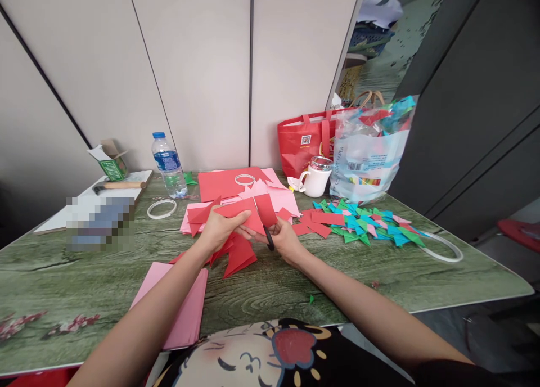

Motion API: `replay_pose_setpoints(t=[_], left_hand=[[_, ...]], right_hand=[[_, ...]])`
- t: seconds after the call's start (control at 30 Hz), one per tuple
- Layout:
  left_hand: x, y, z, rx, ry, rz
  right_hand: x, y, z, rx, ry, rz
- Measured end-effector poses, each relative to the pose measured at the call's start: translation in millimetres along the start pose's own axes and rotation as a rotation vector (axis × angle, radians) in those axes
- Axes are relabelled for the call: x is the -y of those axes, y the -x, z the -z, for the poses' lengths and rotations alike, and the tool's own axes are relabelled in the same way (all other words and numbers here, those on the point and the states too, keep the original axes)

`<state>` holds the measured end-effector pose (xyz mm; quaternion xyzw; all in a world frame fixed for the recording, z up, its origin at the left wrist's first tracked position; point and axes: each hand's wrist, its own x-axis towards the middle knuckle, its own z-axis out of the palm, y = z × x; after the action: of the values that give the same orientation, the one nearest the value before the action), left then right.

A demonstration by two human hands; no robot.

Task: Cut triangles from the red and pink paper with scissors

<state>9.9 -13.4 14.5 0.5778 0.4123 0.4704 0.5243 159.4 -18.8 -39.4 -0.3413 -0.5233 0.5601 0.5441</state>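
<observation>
My left hand (223, 228) is closed on a sheet of red paper (235, 208), thumb on top. Closed around the black handles of a pair of scissors (269, 239), my right hand (287, 242) is at the sheet's right side. The blades run up into the paper, and a strip (266, 208) curls away on their right. Below my hands lie red paper pieces (239, 257), some with pointed corners. Pink sheets (276, 198) and a larger red sheet (217, 184) rest behind. My fingers hide part of the scissors.
A pink paper stack (192, 308) lies by my left forearm. Folded coloured pieces (367, 225) are heaped at right, near a white ring (447, 256). Behind stand a mug (317, 180), a red bag (295, 145), a plastic bag (365, 162) and a water bottle (169, 167). A hammer (120, 185) lies left.
</observation>
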Motion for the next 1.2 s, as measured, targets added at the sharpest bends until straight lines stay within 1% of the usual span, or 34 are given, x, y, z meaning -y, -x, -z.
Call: replay_pose_setpoints(t=[0.1,0.3,0.7,0.83,0.9,0.97,1.0,1.03,1.07,1.1,1.13,1.17,1.2], left_hand=[[0,2,-1.9,0.032,0.003,0.007],[1,2,-1.5,0.042,0.039,-0.011],[2,1,-0.7,0.06,0.033,-0.006],[3,2,-0.5,0.068,0.026,-0.006],[2,3,-2.1,0.071,0.023,0.003],[2,2,-4.0,0.06,0.039,0.019],[2,1,-4.6,0.03,0.069,0.023],[3,-1,-4.6,-0.033,0.121,0.015],[5,-4,-3.9,-0.122,0.194,-0.004],[6,-7,-2.6,-0.233,0.285,-0.03],[8,-11,-0.6,-0.351,0.385,-0.054],[10,-15,1.8,-0.443,0.48,-0.06],[11,-18,4.4,-0.502,0.556,-0.038]], right_hand=[[0,-1,-1,-0.021,-0.03,0.022],[0,-1,-2,-0.022,-0.08,0.016],[1,1,-2,-0.051,0.02,0.011],[-2,1,-2,-0.041,-0.005,0.017],[-2,0,-1,-0.074,-0.045,0.042],[0,-2,1,-0.175,-0.099,0.103],[2,-4,2,-0.252,-0.138,0.145],[3,-6,4,-0.333,-0.185,0.187],[4,-7,5,-0.403,-0.232,0.216],[4,-8,6,-0.442,-0.264,0.22],[4,-9,7,-0.445,-0.272,0.202],[3,-9,7,-0.423,-0.255,0.177],[2,-9,7,-0.388,-0.219,0.157]])
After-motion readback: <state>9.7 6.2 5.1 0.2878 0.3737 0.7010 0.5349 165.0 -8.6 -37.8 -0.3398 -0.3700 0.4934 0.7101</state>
